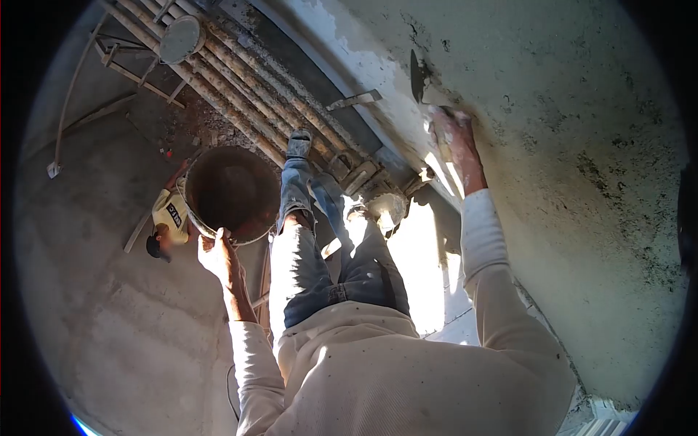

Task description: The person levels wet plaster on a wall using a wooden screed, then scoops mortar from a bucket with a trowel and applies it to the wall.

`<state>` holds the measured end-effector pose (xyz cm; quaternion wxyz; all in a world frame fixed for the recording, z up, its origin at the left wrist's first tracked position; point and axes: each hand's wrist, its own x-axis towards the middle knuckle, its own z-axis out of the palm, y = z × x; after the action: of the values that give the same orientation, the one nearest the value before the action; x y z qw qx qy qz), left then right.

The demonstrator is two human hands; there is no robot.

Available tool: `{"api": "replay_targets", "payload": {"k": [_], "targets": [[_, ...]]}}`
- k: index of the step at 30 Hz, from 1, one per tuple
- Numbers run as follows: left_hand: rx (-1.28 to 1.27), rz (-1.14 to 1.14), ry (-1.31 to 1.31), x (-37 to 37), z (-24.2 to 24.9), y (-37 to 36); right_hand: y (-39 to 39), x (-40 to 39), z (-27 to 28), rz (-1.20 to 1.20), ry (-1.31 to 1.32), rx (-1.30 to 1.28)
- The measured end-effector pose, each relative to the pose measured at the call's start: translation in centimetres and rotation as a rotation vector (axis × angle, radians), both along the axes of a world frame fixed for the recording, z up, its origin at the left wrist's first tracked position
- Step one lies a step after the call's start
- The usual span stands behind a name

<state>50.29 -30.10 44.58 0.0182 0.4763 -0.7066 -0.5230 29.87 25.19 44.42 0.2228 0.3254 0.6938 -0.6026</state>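
My left hand [220,258] has its fingers closed over the near rim of a dark round bucket [231,171]. The bucket's inside looks brown and shadowed, and the thumb and fingertips show at the edge. Up against the plastered wall [567,167], my right hand [456,142] is closed around the handle of a trowel [417,78]. Its dark, pointed blade lies close along the wall, beside a rough patch of plaster. Pale smears cover the right hand, and most of the handle is hidden in the grip.
Long poles [247,91] run below and beyond my feet, with a pale round container [182,39] on them. Another person [171,218] in a yellow shirt is lower down, beside the bucket. A wooden frame [138,76] and rubble lie at the upper left.
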Motion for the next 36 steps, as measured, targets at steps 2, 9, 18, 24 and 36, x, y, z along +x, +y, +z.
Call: {"api": "replay_targets", "payload": {"k": [2, 9, 18, 24, 36], "targets": [[0.021, -0.131, 0.078, 0.4, -0.3, 1.0, 1.0, 3.0, 9.0, 0.089, 0.078, 0.062], [-0.015, -0.296, -0.046, -6.5, 5.2, 12.4, -4.1, 8.2, 12.4, 0.97, 0.26, 0.747], [0.219, -0.566, 0.007, -10.2, 9.3, 20.9, -12.2, 8.0, 4.0, 1.081, 0.035, 0.757], [0.201, -0.377, 0.018, -10.1, 4.4, 18.8, -12.0, 10.4, 6.0, 0.834, 0.07, 0.666], [-0.164, -0.366, -0.109, -8.0, 2.5, 9.1, -1.8, 4.8, 1.2, 0.258, -0.198, -0.335]]}}
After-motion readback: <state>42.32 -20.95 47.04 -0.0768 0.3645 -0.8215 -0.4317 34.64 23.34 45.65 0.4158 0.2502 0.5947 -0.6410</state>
